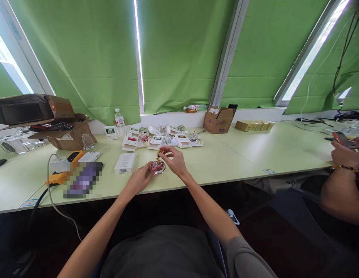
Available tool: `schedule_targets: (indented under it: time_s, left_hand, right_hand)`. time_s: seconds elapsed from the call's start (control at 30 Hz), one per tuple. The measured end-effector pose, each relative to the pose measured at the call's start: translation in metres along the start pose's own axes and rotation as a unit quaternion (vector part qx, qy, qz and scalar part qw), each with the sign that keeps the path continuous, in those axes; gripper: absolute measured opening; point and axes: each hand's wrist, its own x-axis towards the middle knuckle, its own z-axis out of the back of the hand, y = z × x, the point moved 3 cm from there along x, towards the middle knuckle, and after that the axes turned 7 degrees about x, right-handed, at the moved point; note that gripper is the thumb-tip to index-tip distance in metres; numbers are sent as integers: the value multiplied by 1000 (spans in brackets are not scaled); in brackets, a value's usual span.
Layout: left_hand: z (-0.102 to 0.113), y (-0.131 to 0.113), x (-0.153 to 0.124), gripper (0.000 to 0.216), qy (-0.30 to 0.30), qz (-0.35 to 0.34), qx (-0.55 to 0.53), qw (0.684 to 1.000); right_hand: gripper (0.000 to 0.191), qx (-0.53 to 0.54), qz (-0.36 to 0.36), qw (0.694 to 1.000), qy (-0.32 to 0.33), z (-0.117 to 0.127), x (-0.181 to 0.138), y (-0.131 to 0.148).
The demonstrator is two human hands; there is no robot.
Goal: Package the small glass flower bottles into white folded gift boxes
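My left hand [139,177] is closed around the side of a small round glass bottle [158,167] with pinkish-red contents, upright at the table's near side. Above it, my right hand [174,160] pinches a gold-coloured cap [160,153] at the bottle's neck; whether the cap is seated or loose I cannot tell. To the left of the bottle lies a closed white box [125,163] with a barcode. Just beyond my hands, several opened white boxes [130,142] lie with similar round glass bottles [144,136] on or beside them.
Brown cartons [66,133] stand at the left, near a yellow power strip [56,178] with cables and a blurred phone-like object [84,180]. A water bottle [119,121], a small carton [219,120] and yellowish boxes [253,126] line the back. At right, another person's hand [343,155] holds a phone.
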Motion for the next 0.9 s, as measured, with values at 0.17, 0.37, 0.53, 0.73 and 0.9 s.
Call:
schedule_targets:
  time_s: [0.17, 0.37, 0.53, 0.73, 0.9]
  left_hand:
    - [0, 1, 0, 37, 5, -2, -3, 1000]
    - [-1, 1, 0, 37, 2, -8, -6, 1000]
    - [0, 0, 0, 38, 0, -3, -5, 1000]
    - [0, 0, 0, 37, -7, -6, -6, 1000]
    - [-1, 2, 1, 37, -1, -6, 3, 1000]
  right_hand:
    - [24, -12, 12, 1000, 19, -3, -2, 2]
    - [23, -28, 21, 999, 30, -4, -3, -2]
    - [23, -34, 26, 998, 35, -4, -2, -6]
    - [22, -39, 27, 998, 46, -5, -2, -9]
    - [23, -42, 20, 997, 55, -6, -1, -12]
